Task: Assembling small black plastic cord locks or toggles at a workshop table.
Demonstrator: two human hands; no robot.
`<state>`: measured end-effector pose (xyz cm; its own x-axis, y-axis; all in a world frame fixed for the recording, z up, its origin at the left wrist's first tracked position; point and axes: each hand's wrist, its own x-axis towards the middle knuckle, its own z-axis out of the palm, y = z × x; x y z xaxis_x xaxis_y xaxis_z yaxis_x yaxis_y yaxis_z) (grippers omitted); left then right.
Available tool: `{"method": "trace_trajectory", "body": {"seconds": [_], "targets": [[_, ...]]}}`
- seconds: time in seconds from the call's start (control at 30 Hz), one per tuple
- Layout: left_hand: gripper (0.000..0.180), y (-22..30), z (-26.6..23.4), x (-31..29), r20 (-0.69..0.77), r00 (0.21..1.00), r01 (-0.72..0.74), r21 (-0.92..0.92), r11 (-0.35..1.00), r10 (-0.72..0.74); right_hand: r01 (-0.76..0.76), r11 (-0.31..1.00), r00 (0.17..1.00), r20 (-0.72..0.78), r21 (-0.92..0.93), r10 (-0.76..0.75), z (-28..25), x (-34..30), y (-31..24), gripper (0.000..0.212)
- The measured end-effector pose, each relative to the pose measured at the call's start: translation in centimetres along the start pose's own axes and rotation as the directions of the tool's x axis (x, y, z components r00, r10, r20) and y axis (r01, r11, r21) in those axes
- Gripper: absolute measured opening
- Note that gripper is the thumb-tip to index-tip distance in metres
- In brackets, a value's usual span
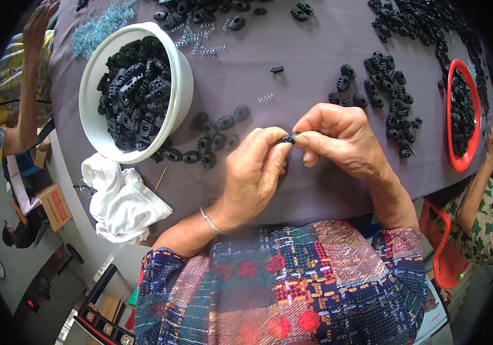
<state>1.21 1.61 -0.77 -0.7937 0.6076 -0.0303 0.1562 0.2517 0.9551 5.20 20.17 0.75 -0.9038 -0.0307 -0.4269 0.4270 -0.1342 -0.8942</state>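
Left hand (258, 167) and right hand (338, 138) pinch a small black part (289, 138); around it, grey cloth (309, 52) stretches to a spring (265, 98) at eleven o'clock and its near edge at six, white tub (184, 80) at ten, cardboard box (55, 206) with printing toward eight

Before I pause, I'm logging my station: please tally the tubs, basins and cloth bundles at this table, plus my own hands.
White tub: 1
Red basin: 1
White cloth bundle: 1
Your hands, left hand and right hand: 2
Total: 5
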Motion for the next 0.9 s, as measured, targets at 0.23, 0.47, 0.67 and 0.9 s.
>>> {"method": "trace_trajectory", "body": {"seconds": [0.23,0.47,0.67,0.9], "targets": [[0.017,0.6,-0.3,0.2,0.096,0.968,0.252,-0.442,0.861,-0.234,0.172,0.958,0.981,-0.053,-0.23,-0.188,0.5,-0.6,-0.2,0.007],[0.017,0.3,-0.9,0.4,0.129,0.952,0.289,-0.666,0.687,-0.276,0.549,0.571,0.732,0.02,-0.61,-0.682,2.2,-0.8,1.1,0.032],[0.017,0.7,-1.5,0.7,0.258,0.903,0.409,-0.759,0.507,-0.342,0.548,0.445,0.657,0.035,-0.708,-0.753,3.0,-1.1,1.2,0.04],[0.019,0.7,-1.4,0.7,0.316,0.887,0.444,-0.786,0.431,-0.337,0.529,0.389,0.624,0.035,-0.754,-0.781,2.9,-1.1,1.4,0.044]]}}
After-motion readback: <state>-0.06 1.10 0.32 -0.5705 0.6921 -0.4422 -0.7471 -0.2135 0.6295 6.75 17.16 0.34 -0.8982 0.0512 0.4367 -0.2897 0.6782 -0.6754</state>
